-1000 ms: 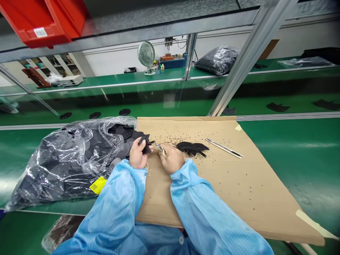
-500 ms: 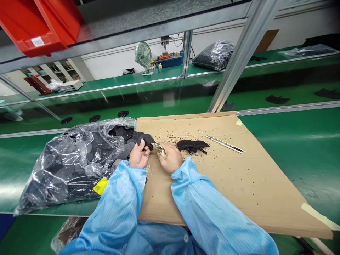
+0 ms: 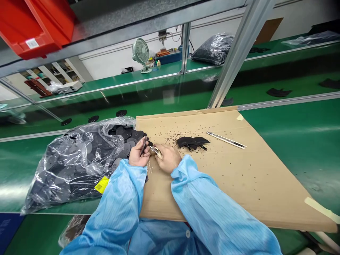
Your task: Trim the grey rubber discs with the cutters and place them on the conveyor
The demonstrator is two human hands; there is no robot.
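Observation:
Near the open mouth of a clear plastic bag, my left hand point(image 3: 138, 156) is closed on a thin black plastic part point(image 3: 143, 144), tilted nearly edge-on to me. My right hand point(image 3: 169, 160) grips a pair of nippers point(image 3: 156, 150); their metal jaws point left, close to the part. Whether the jaws touch it I cannot tell. Round black discs point(image 3: 123, 132) spill from the bag point(image 3: 77, 166) beside my left hand. To the right of my right hand, fan-shaped black parts point(image 3: 192, 142) lie together on a cardboard sheet point(image 3: 212, 191).
Small black trimmings are scattered over the cardboard. A slim knife point(image 3: 226, 140) lies on its right side. Behind stands a metal frame post point(image 3: 233, 67), with a green fan point(image 3: 140, 51) beyond it. A red bin point(image 3: 39, 28) sits on the shelf at upper left.
My left hand has turned the black part from broadside to nearly edge-on. My right hand and the nippers have shifted slightly left. The view has moved a little.

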